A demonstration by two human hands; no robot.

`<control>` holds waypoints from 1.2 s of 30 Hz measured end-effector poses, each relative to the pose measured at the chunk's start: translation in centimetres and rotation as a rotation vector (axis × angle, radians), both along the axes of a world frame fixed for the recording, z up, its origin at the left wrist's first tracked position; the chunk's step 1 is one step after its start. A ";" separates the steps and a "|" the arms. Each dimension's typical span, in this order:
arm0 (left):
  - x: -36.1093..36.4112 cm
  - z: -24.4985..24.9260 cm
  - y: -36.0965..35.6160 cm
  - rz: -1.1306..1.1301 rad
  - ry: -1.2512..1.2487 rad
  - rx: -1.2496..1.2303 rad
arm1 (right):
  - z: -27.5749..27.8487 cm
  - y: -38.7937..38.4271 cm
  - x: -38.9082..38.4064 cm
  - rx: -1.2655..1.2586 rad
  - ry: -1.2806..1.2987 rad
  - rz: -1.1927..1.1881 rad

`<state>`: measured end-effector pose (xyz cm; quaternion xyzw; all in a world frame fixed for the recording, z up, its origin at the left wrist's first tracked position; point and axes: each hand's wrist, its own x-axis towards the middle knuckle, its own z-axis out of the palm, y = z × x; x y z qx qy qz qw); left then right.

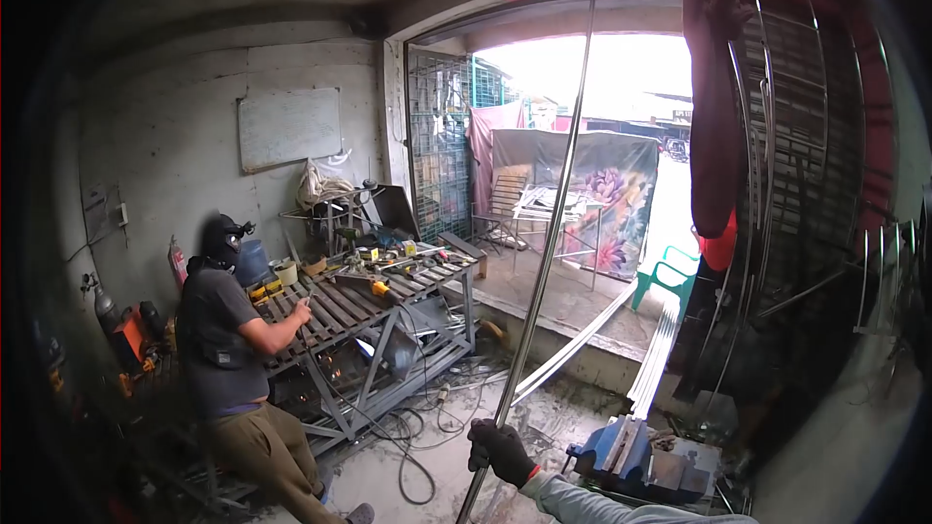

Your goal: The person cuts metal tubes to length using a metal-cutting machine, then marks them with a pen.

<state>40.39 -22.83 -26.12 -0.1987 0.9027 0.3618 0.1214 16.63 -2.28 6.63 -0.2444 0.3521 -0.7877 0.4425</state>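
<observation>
My right hand, in a dark glove with a red edge at the wrist, is wrapped round a long shiny metal pipe. The pipe stands nearly upright, its top leaning right towards the ceiling, and its lower end runs out of the bottom of the view. A grey sleeve covers my forearm. Just right of the hand is a blue bench vise. My left hand is not in view.
A masked co-worker stands at the left beside a slatted metal workbench bearing tools. Cables lie on the floor. White bars extend towards a green chair. A dark cloth hangs at the right.
</observation>
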 end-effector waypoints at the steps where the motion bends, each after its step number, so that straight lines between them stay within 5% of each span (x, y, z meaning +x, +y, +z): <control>1: -0.3 0.2 -0.5 -0.024 0.021 -0.006 | 0.1 -0.5 0.5 0.021 0.031 -0.051; 6: 1.4 0.7 -0.8 -0.099 0.096 -0.013 | 1.0 -1.7 2.7 0.065 0.180 -0.261; 7: 0.1 15.8 3.2 0.046 0.186 -0.019 | 1.6 -1.7 3.3 0.060 0.211 -0.319; 8: -1.3 17.4 2.5 0.043 0.631 -0.197 | 1.5 -1.9 3.2 0.077 0.219 -0.299; 10: -2.7 32.8 4.5 0.216 0.516 0.058 | 2.4 -2.0 3.7 0.073 0.282 -0.336; 12: -4.3 38.7 4.1 0.079 0.959 -0.101 | 3.2 -2.1 4.0 0.081 0.334 -0.317; 14: -3.9 46.2 5.5 0.058 0.988 -0.087 | 4.4 -2.0 4.7 0.086 0.329 -0.290; 19: -3.4 55.5 8.1 -0.049 1.104 -0.270 | 5.0 -1.6 7.0 0.108 0.466 -0.150; 22: -0.5 55.4 7.1 0.026 0.778 -0.675 | 4.9 -2.2 9.9 -0.050 0.767 -0.159; 23: 0.1 52.0 3.7 0.171 0.941 -0.328 | 4.1 -2.8 10.8 -0.120 0.755 -0.124; 24: 1.3 53.1 3.8 -0.089 1.088 -1.022 | 3.4 -3.3 11.2 -0.190 0.751 -0.089; 25: 0.9 54.4 4.9 0.019 1.061 -1.143 | 4.9 -2.6 11.2 -0.138 0.781 -0.003; 26: -0.6 56.6 6.7 0.082 1.135 -0.926 | 7.2 -1.7 11.6 -0.095 0.811 0.107; 27: 1.7 54.1 0.5 -0.146 1.071 -1.545 | 8.1 -1.2 12.2 -0.131 0.745 0.093; 28: -0.4 57.6 7.7 0.096 1.092 -0.702 | 8.4 -1.2 12.9 -0.176 0.685 0.095; 30: -2.2 61.0 11.3 0.062 1.071 0.039 | 8.5 -1.5 12.7 -0.323 0.796 -0.082; 32: -1.9 60.8 11.1 0.084 1.112 -0.172 | 10.4 -0.7 11.8 -0.077 0.871 0.157; 34: -2.0 61.4 12.5 0.187 1.211 0.145 | 11.6 -0.1 11.7 -0.167 0.903 0.039; 36: -1.8 61.6 12.2 0.250 1.220 0.012 | 12.2 -0.1 11.7 -0.250 0.844 0.003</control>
